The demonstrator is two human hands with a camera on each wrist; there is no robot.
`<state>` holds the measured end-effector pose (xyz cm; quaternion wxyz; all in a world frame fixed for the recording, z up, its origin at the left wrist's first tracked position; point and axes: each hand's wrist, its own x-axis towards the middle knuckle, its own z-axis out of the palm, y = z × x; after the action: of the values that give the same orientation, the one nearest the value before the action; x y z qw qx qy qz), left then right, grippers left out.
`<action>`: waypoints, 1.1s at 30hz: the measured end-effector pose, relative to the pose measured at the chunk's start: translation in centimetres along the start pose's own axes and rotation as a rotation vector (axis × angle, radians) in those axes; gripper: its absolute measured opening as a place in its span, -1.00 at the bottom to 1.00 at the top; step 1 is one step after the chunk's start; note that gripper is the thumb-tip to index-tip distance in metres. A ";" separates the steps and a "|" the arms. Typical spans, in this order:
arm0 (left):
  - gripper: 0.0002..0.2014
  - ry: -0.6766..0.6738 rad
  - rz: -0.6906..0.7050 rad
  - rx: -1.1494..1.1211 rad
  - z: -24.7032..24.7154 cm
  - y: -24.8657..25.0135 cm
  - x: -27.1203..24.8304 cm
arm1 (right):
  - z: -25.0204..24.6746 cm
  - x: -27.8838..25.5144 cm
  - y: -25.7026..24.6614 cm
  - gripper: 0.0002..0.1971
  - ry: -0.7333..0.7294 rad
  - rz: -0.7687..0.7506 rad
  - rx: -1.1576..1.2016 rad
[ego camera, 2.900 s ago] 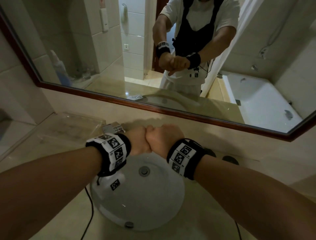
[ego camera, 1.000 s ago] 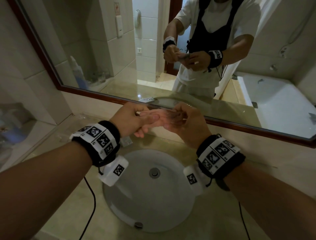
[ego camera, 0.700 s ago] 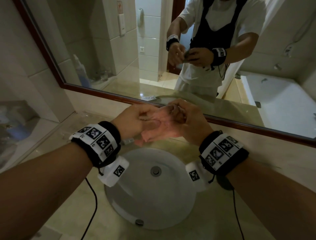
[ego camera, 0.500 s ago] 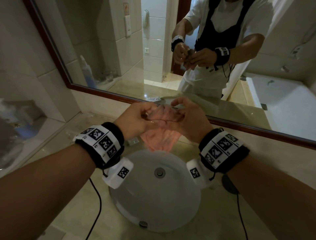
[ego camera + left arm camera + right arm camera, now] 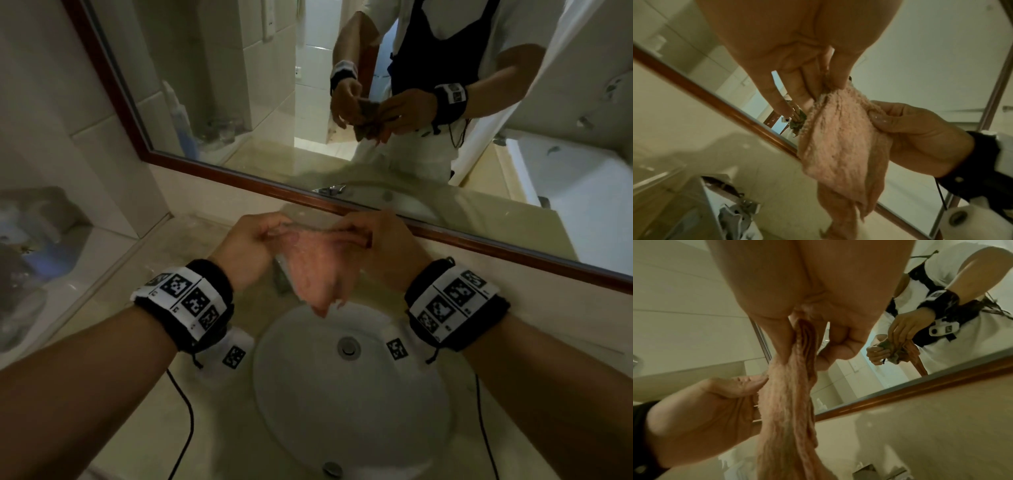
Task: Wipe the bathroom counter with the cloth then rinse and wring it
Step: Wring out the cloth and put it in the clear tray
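A pink terry cloth (image 5: 315, 270) hangs unfolded above the back rim of the white sink basin (image 5: 352, 411). My left hand (image 5: 274, 236) pinches its upper left edge and my right hand (image 5: 356, 236) pinches its upper right edge, the two hands close together. In the left wrist view the thumb and fingers of my left hand (image 5: 828, 84) nip a corner of the cloth (image 5: 838, 138), with the right hand (image 5: 910, 126) gripping beside it. The right wrist view shows the cloth (image 5: 789, 402) bunched lengthwise under my right hand (image 5: 797, 340), and the left hand (image 5: 715, 402) against its side.
The beige counter (image 5: 222, 428) surrounds the basin, whose drain (image 5: 348, 346) is open to view. The tap (image 5: 282, 277) is mostly hidden behind the cloth. A wood-framed mirror (image 5: 239, 171) runs along the back wall. Clear items (image 5: 34, 274) stand at the left.
The hands went from two fists pressed together over the basin to lifting and spreading the cloth. It has opened out and now hangs lower between them.
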<state>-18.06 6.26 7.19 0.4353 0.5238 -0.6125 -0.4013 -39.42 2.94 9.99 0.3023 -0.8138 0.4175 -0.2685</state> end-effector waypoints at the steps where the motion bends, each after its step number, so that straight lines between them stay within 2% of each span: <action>1: -0.86 0.022 -0.023 -0.060 -1.0 -1.1 0.3 | 1.2 1.0 -0.3 -0.85 -0.017 0.026 -0.004; 4: -0.84 0.045 -0.094 -0.200 -4.0 -3.8 1.0 | 4.8 4.2 -1.3 -0.83 -0.075 0.097 -0.109; 6: -0.85 0.008 -0.081 -0.208 -5.1 -4.8 1.3 | 6.0 5.5 -2.3 -0.83 -0.144 0.140 -0.211; 8: -0.68 -0.069 -0.082 -0.241 -7.4 -6.1 2.0 | 8.3 7.9 -3.5 -0.84 -0.200 0.158 -0.219; 10: -0.47 -0.123 -0.078 -0.214 -9.5 -8.0 2.7 | 10.4 10.0 -4.3 -0.90 -0.159 0.128 -0.201; 12: -0.41 -0.155 -0.072 -0.085 -11.3 -9.9 3.2 | 11.9 11.6 -4.8 -0.96 -0.043 0.121 -0.129; 15: -0.48 -0.195 -0.072 -0.029 -13.6 -12.1 3.5 | 13.0 13.0 -4.5 -0.95 0.009 0.165 -0.059; 20: -0.70 -0.190 -0.057 0.021 -15.9 -13.6 4.6 | 14.0 13.8 -3.3 -0.90 -0.107 0.309 0.065; 22: -0.78 -0.222 -0.039 0.118 -16.1 -13.7 5.0 | 14.3 14.2 -3.3 -0.76 -0.180 0.284 0.022; 24: -0.68 -0.237 0.007 0.221 -16.4 -13.9 5.5 | 15.1 15.0 -3.2 -0.83 -0.203 0.262 -0.097; 26: -0.66 -0.221 0.021 0.245 -16.9 -14.7 6.0 | 15.8 15.6 -2.8 -0.89 -0.181 0.290 -0.133; 29: -0.84 -0.214 -0.042 0.194 -18.0 -16.1 6.5 | 17.0 16.1 -2.1 -0.86 -0.166 0.351 -0.190; 31: -0.95 -0.180 -0.007 0.314 -18.4 -16.9 7.1 | 17.7 16.4 -1.7 -0.84 -0.128 0.358 -0.206; 33: -0.88 -0.113 0.054 0.413 -18.7 -17.4 8.1 | 18.2 16.9 -1.2 -0.86 -0.037 0.345 -0.188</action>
<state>4.31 -4.65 -2.80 0.2942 0.5619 -0.7190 -0.2842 -17.65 -5.89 1.66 0.2741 -0.7597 0.5683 -0.1574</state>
